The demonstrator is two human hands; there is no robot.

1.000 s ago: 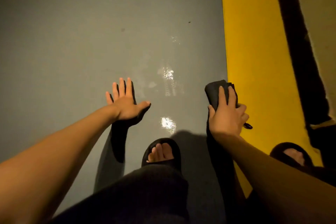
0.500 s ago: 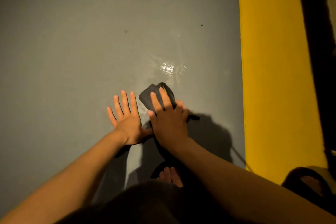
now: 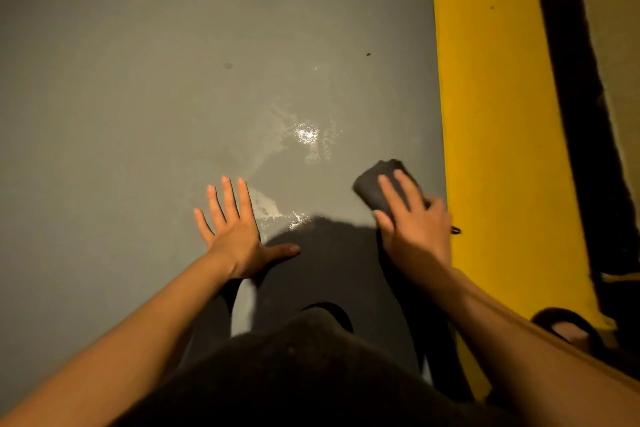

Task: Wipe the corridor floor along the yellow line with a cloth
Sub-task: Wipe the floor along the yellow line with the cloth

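**On grey floor beside yellow line: right hand is pressing cloth, left hand is bracing flat**

On the grey corridor floor [image 3: 138, 80], the person is crouching, with both bare forearms reaching forward from the bottom of the view.

Right hand [image 3: 414, 232] is pressing down on a dark cloth [image 3: 377, 184]. Fingers are lying across the top of it and the thumb is curling round its near left side, so it is grasping the cloth, not just resting on it. The cloth is bunched or folded, sitting on the grey surface just beside the left edge of the yellow line [image 3: 495, 149]. Cannot tell whether it is touching the line; the hand's outer edge is sitting right at that boundary. A small dark bit, maybe a loop or tag, is poking out onto the yellow near the wrist; too small to identify.

Left hand [image 3: 239, 236] is lying palm down on the floor, released, holding nothing, with fingers straight and spread and the thumb pointing right. It is well apart from the cloth.

Between and ahead of the two hands a wet sheen [image 3: 306, 135] is glinting on the grey paint. Two small dark specks are showing further up the floor.

A black strip is running along the far side of the yellow line. A dark sandal with a foot in it [image 3: 568, 331] is sitting at lower right, over the yellow line's near end. Dark clothing is filling the bottom centre.
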